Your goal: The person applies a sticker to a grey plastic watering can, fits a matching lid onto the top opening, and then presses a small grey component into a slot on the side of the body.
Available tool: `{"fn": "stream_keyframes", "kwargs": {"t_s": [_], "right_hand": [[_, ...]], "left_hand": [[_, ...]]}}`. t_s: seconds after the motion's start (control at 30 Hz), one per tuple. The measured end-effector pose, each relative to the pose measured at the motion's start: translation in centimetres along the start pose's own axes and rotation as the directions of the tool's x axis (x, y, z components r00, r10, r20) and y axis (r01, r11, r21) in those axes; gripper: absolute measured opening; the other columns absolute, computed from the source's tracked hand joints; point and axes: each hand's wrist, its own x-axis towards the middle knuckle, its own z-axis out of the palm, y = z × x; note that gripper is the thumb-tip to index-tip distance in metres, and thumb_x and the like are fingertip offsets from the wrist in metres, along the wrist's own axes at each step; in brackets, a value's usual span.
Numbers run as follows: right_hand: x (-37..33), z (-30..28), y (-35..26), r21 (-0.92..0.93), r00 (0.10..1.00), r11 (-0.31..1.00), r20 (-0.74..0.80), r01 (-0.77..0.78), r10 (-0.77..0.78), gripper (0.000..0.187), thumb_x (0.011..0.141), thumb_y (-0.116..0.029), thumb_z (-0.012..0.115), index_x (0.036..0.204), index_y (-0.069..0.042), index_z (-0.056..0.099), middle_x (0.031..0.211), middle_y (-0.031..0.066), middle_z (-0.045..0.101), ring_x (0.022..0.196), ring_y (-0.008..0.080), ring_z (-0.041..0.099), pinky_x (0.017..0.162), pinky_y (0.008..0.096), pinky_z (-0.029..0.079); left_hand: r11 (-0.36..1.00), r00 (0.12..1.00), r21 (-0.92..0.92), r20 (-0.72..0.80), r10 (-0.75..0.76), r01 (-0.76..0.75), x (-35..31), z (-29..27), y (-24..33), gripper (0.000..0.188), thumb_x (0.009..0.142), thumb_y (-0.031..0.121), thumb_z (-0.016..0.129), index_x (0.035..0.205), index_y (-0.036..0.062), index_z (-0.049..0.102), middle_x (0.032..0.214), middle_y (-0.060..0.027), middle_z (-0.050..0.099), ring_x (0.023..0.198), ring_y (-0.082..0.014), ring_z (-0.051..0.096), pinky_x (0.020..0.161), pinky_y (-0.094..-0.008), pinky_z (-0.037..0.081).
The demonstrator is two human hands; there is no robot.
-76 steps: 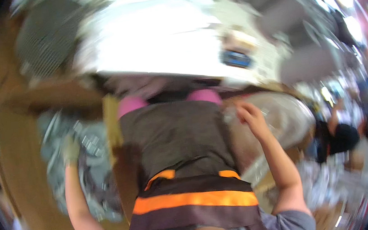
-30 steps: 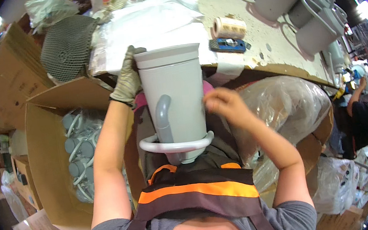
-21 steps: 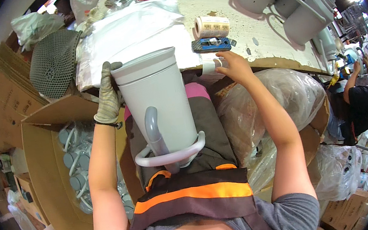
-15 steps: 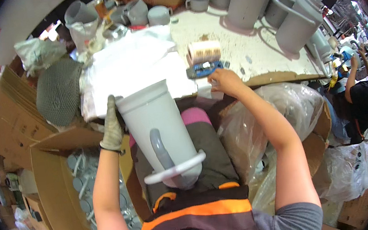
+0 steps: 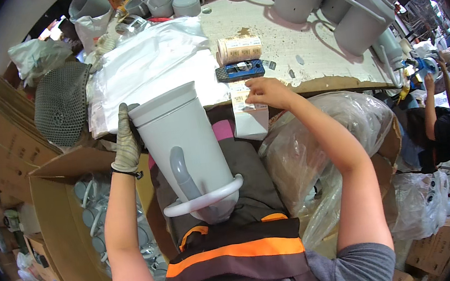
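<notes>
Your gloved left hand grips the gray container on your lap; your bare right hand is at the label strip.
The container lies tilted, its wide rim toward the tabletop, 1 curved handle on its side and a pale ring near its narrow end. Your right fingers are bent with their tips over the strip; I cannot tell whether they pinch it. The strip hangs past the tabletop's edge, near a blue tool, with a label roll just beyond.
</notes>
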Motion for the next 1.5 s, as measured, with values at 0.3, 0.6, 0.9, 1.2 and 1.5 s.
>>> {"fn": "stream_keyframes", "kwargs": {"t_s": [0.3, 0.6, 0.9, 1.2, 1.5], "right_hand": [[-1.5, 2.5, 1.6, -0.246, 0.934, 0.966, -0.318, 0.085, -0.163, 0.04, 0.07, -0.024, 0.074, 0.106, -0.011, 0.064, 0.108, 0.0064, 0.06, 0.101, 0.0259, 0.055, 0.086, 0.037, 0.044], [0.7, 0.8, 0.8, 0.373, 0.913, 0.912, -0.288, -0.17, 0.288, 0.028, 0.077, -0.023, 0.07, 0.099, -0.005, 0.065, 0.09, 0.0111, 0.067, 0.081, 0.0257, 0.064, 0.071, 0.033, 0.049], [-2.5, -2.4, -6.4, -0.449, 0.702, 0.876, -0.567, 0.176, -0.432, 0.012, 0.077, -0.013, 0.068, 0.086, -0.007, 0.062, 0.084, 0.0072, 0.067, 0.074, 0.0256, 0.062, 0.074, 0.0362, 0.047], [-1.3, -4.7, -19.9, 0.715, 0.998, 0.699, -0.048, 0.007, 0.039, 0.015, 0.085, -0.012, 0.064, 0.088, 0.002, 0.063, 0.077, 0.0036, 0.064, 0.073, 0.0084, 0.058, 0.069, 0.0231, 0.047], [0.4, -2.9, -21.5, 0.608, 0.997, 0.792, 0.069, -0.066, 0.03, 0.016, 0.083, -0.013, 0.065, 0.087, 0.003, 0.064, 0.076, 0.0045, 0.065, 0.072, 0.0087, 0.058, 0.068, 0.0231, 0.046]], "left_hand": [[0.999, 0.999, -0.042, -0.043, 0.007, -0.008, 0.0, -2.0, -0.3, 0.059, 0.079, 0.064, 0.059, 0.108, 0.0126, 0.058, 0.099, -0.0035, 0.059, 0.09, -0.0152, 0.055, 0.078, -0.0302, 0.048], [0.996, 0.999, -0.085, -0.029, 0.022, -0.024, 0.0, -1.9, -0.2, 0.058, 0.08, 0.061, 0.059, 0.111, 0.0115, 0.056, 0.102, -0.0031, 0.057, 0.096, -0.0157, 0.053, 0.086, -0.0321, 0.045], [1.0, 0.999, 0.02, 0.038, -0.004, 0.003, -0.8, -2.4, 0.2, 0.056, 0.082, 0.061, 0.056, 0.108, 0.0121, 0.057, 0.097, -0.0007, 0.058, 0.087, -0.0114, 0.055, 0.074, -0.025, 0.048], [0.983, 0.97, 0.071, 0.19, 0.154, -0.17, -1.6, 1.0, 0.7, 0.035, 0.092, 0.036, 0.055, 0.117, 0.0127, 0.052, 0.094, 0.0035, 0.054, 0.079, -0.0043, 0.049, 0.067, -0.0217, 0.044], [0.994, 0.986, -0.054, 0.135, 0.098, -0.091, -4.8, 3.3, 2.7, 0.028, 0.087, 0.032, 0.065, 0.104, 0.012, 0.054, 0.093, 0.0028, 0.051, 0.086, -0.0064, 0.046, 0.075, -0.0213, 0.042]]}}
